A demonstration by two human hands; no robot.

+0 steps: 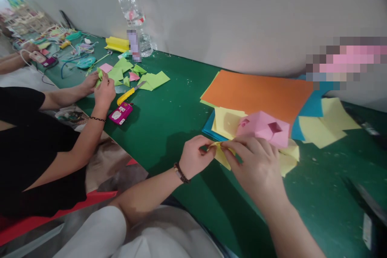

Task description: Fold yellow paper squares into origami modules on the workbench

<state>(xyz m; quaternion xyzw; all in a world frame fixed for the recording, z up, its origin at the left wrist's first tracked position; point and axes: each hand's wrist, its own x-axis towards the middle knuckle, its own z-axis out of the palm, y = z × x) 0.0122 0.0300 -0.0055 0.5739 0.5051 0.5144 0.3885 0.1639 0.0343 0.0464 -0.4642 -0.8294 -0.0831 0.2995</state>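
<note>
A small folded piece of yellow paper (223,157) is pinched between both hands above the green table. My left hand (197,156) grips its left edge with thumb and fingers. At its upper right, my right hand (256,165) holds the same paper between thumb and forefinger. Just behind my right hand sits a pink folded paper box shape (262,125) with dark openings. Yellow paper sheets (225,121) lie behind the hands, and another folded yellow piece (289,156) is partly covered by my right hand.
Orange sheets (256,92) and blue paper (316,109) lie by the wall, with yellow sheets (328,123) to the right. To the left, a co-worker's hands (104,86) fold green paper near a yellow utility knife (126,96), a purple box (121,113) and a plastic bottle (133,16).
</note>
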